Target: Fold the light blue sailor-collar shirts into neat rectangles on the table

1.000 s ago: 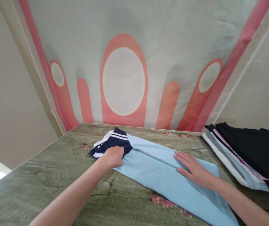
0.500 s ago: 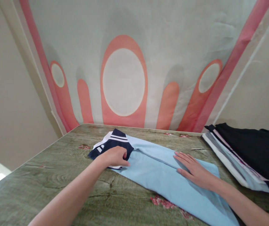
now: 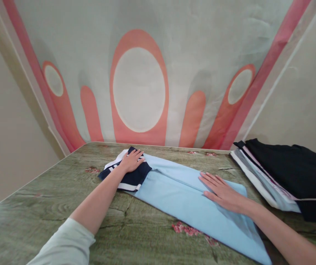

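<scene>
A light blue garment (image 3: 171, 200) lies folded lengthwise on the wood-patterned table, with a seam or fold line along its middle. Its far left end is a navy section (image 3: 138, 176) with white stripes and white edging. My left hand (image 3: 132, 161) rests flat on that navy section, fingers spread over the stripes. Farther right, my right hand (image 3: 223, 193) lies palm down on the light blue cloth, fingers stretched out. Neither hand grips the cloth. The garment's exact kind cannot be told.
A stack of folded clothes (image 3: 287, 169), black on top with white, grey and pink layers below, sits at the table's right. The table (image 3: 72, 206) has printed pink flowers and meets a wall with pink and orange shapes at the back.
My left hand has moved from the navy section's near edge toward its back edge, its curled fingers now spread flat. My right hand stays flat on the cloth. The view has shifted slightly.
</scene>
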`<control>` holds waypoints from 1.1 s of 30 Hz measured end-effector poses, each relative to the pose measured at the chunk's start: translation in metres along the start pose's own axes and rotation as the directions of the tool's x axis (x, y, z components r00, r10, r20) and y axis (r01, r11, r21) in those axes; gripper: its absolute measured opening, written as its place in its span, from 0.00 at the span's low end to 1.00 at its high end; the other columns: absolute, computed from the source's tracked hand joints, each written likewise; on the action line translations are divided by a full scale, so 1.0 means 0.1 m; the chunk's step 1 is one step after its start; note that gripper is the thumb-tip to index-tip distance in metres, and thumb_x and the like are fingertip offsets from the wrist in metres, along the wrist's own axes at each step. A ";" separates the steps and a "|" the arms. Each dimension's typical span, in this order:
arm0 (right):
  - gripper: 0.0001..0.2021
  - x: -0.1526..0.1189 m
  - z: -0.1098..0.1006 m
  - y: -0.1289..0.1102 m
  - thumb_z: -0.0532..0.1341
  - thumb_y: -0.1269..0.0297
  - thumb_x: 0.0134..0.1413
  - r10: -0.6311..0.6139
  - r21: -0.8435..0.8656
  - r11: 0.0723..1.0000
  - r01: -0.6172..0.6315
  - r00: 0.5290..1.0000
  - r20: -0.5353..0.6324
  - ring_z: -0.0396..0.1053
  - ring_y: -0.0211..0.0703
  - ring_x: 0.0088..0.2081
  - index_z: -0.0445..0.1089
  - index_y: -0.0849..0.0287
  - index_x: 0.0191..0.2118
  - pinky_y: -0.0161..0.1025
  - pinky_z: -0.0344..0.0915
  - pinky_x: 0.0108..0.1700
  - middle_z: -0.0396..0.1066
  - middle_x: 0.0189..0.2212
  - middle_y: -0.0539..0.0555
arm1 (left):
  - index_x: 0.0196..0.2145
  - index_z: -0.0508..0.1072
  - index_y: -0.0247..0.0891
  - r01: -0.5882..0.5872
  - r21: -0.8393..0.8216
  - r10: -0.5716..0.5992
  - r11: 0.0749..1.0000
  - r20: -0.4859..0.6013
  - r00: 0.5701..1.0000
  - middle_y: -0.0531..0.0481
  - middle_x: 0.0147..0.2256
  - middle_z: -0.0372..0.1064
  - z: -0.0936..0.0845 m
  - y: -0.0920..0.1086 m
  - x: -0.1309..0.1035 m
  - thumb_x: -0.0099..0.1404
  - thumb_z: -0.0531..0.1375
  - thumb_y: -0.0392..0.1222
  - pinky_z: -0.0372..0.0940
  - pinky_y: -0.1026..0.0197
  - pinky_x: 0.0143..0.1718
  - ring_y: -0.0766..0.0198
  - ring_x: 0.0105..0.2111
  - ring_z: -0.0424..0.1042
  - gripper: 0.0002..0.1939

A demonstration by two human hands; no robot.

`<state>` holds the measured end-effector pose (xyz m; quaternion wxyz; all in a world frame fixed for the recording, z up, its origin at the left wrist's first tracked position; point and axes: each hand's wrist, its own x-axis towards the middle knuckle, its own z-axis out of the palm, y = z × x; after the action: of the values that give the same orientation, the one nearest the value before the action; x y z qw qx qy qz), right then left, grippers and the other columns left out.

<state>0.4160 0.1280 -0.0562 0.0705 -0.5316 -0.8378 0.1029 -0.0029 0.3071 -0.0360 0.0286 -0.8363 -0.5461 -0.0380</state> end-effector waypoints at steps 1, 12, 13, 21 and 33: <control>0.30 -0.01 0.00 0.01 0.43 0.44 0.58 0.004 -0.003 1.000 -0.004 1.000 0.009 0.34 0.50 0.64 0.40 0.47 0.64 0.56 0.36 0.62 0.37 0.64 0.49 | 0.61 0.49 0.46 -0.014 0.002 0.014 1.000 0.004 1.000 0.49 0.63 0.43 -0.02 -0.02 0.01 0.67 0.38 0.57 0.41 0.46 0.57 0.55 0.62 0.41 0.29; 0.30 0.07 -0.07 -0.24 0.41 0.45 0.59 -0.001 0.036 0.999 0.002 0.999 -0.033 0.33 0.50 0.64 0.40 0.48 0.64 0.55 0.35 0.63 0.37 0.64 0.49 | 0.60 0.54 0.35 -0.056 0.041 0.058 0.998 -0.062 0.996 0.43 0.62 0.44 -0.01 0.56 -0.26 0.68 0.38 0.53 0.40 0.47 0.58 0.54 0.61 0.43 0.29; 0.30 0.08 -0.08 -0.28 0.41 0.45 0.59 -0.017 0.039 0.999 0.018 1.000 -0.022 0.33 0.50 0.64 0.40 0.49 0.64 0.54 0.35 0.63 0.37 0.64 0.49 | 0.60 0.53 0.36 -0.063 0.018 0.064 0.998 -0.041 0.997 0.43 0.62 0.43 0.01 0.63 -0.29 0.67 0.39 0.56 0.41 0.47 0.58 0.53 0.61 0.43 0.30; 0.29 0.01 -0.06 -0.03 0.40 0.44 0.59 0.060 -0.014 0.998 -0.060 0.998 0.012 0.36 0.48 0.64 0.39 0.47 0.64 0.54 0.36 0.62 0.38 0.64 0.48 | 0.61 0.50 0.41 -0.067 -0.033 0.067 0.997 -0.021 0.998 0.45 0.63 0.40 0.02 0.69 -0.34 0.65 0.42 0.58 0.37 0.44 0.58 0.50 0.62 0.39 0.31; 0.19 -0.10 -0.17 0.56 0.50 0.55 0.57 0.145 0.062 0.989 -0.132 0.944 -0.297 0.64 0.49 0.49 0.69 0.60 0.45 0.47 0.59 0.54 0.68 0.45 0.59 | 0.54 0.62 0.37 -0.222 -0.115 0.198 0.968 -0.188 0.962 0.44 0.56 0.58 -0.13 0.72 -0.45 0.65 0.47 0.52 0.48 0.57 0.57 0.57 0.55 0.57 0.24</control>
<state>0.4731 0.1440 -0.0540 0.2009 -0.5970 -0.7755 0.0428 0.0447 0.2362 -0.0274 0.0238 -0.8831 -0.4456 -0.1449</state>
